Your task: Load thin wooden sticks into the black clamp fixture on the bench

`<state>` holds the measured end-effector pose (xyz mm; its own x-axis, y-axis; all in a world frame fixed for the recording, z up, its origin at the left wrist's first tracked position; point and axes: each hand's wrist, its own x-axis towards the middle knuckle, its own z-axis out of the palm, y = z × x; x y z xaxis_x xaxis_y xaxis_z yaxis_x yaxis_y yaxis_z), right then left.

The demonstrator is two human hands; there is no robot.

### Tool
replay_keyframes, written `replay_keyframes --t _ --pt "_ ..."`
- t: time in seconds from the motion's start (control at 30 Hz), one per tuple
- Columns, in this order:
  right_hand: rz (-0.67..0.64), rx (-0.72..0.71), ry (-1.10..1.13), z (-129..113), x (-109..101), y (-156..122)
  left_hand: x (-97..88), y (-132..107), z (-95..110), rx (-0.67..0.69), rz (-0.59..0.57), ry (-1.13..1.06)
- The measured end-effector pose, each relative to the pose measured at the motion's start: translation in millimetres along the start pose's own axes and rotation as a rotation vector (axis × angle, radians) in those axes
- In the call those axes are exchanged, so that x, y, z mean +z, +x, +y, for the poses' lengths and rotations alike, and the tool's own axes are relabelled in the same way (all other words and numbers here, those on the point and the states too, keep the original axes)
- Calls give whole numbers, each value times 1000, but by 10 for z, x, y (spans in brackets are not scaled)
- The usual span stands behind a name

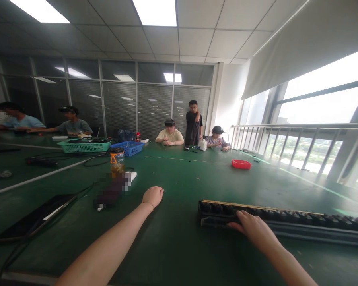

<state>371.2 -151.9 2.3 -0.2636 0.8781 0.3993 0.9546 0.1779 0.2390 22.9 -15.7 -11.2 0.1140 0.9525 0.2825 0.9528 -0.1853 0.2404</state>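
Note:
My left hand (153, 196) rests on the green table (179, 246) as a closed fist, with nothing visible in it. A thin bracelet circles its wrist. My right hand (250, 227) lies on the left end of a long black ridged strip (286, 219) that runs off to the right, fingers curled over its near edge. A thin yellow rail runs along the strip's far side.
A dark tablet (37, 217) lies at the near left, with a blurred dark object (111, 192) and a jar with an orange handle (117, 161) beyond. Green basket (83, 146), blue basket (130, 148) and red tray (241, 164) sit farther back. Several people sit at the far side.

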Motion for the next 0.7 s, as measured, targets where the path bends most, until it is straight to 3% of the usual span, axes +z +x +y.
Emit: replay_keyframes --t 0.3,0.43,0.57,0.7 --pt "-143 29 61 -1052 -378 413 -40 3 62 18 12 36" --pt "-154 0 114 -1396 -447 533 -111 -8 43 50 -37 25" --pt "-141 -27 164 -1520 -472 557 -142 -4 -16 34 -85 -13" --pt "-9 -80 311 -1392 -673 421 -122 6 -57 34 -78 -25"
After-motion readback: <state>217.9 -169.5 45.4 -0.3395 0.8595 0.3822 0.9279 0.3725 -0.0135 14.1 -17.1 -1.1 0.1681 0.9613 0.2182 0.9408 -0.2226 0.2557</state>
